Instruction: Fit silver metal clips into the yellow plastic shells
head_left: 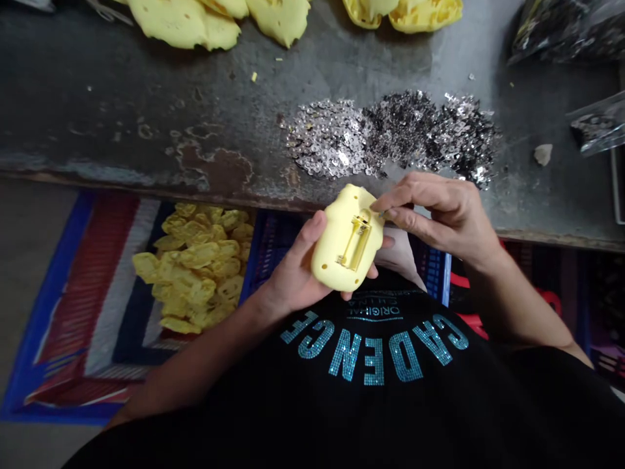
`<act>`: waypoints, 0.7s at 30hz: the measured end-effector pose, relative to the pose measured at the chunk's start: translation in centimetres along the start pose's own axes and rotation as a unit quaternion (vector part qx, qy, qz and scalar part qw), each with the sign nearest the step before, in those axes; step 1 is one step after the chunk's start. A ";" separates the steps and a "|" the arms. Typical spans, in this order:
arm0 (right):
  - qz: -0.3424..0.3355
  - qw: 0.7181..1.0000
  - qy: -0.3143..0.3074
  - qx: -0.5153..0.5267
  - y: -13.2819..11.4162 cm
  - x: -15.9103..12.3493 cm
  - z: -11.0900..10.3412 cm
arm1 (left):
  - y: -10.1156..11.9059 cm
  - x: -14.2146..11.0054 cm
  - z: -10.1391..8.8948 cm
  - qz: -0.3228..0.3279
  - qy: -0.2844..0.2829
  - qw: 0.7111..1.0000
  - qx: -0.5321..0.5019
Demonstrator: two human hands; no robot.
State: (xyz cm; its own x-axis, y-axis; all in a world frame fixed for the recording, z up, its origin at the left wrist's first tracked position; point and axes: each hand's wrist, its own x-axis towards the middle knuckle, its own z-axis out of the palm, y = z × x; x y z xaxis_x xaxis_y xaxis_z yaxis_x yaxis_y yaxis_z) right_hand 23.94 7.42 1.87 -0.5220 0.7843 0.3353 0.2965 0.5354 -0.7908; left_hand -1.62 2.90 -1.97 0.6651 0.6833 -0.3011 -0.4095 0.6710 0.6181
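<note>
My left hand (pixel 297 267) is wrapped around a pale yellow plastic shell (pixel 333 254), holding it tilted just in front of the bench edge. The shell's open battery compartment (pixel 359 244) faces up, and metal contacts show at its ends. At the shell's upper right edge, my right hand (pixel 434 212) has thumb and forefinger pinched on a small metal piece (pixel 381 213), mostly hidden by the fingertips. Just beyond the hands, small metal contacts lie heaped on the bench, a silver pile (pixel 327 140) on the left and a darker pile (pixel 403 124) beside it.
Several yellow shells (pixel 180 23) lie along the far side of the worn metal bench (pixel 122 111). Plastic bags (pixel 566 29) of dark parts sit at the right. Below the bench, a blue-rimmed crate (pixel 53 299) holds many yellow parts (pixel 200 267).
</note>
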 end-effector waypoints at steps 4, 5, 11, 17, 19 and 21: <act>0.013 0.998 -0.067 0.017 -1.6 1.1 -0.7 | -0.2 0.0 0.5 -0.017 -0.009 1.000 -0.015; 0.021 0.997 -0.072 0.011 -1.9 1.3 -0.7 | -0.2 -0.1 0.6 -0.020 -0.013 1.000 -0.016; 0.063 0.995 -0.080 -0.022 -3.0 2.1 -0.6 | -0.2 -0.5 1.1 -0.015 0.022 0.998 0.052; 0.039 0.995 -0.057 -0.069 -3.7 1.7 -0.3 | -0.1 -0.6 2.0 -0.017 0.045 0.997 0.053; 0.035 0.995 -0.056 -0.080 -3.8 1.5 -0.2 | -0.2 -0.7 2.2 -0.015 0.053 0.998 0.042; 0.033 0.993 -0.057 -0.095 -3.7 1.2 -0.1 | -0.3 -0.7 2.2 -0.011 0.053 0.998 0.041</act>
State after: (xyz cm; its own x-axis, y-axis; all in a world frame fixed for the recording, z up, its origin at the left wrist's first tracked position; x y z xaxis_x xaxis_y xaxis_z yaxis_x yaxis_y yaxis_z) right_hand 22.26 6.42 5.29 -0.5794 0.7856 0.2171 0.4734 0.5413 -0.6949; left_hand -0.59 1.57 -0.37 0.6017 0.6980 -0.3882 -0.3393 0.6634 0.6669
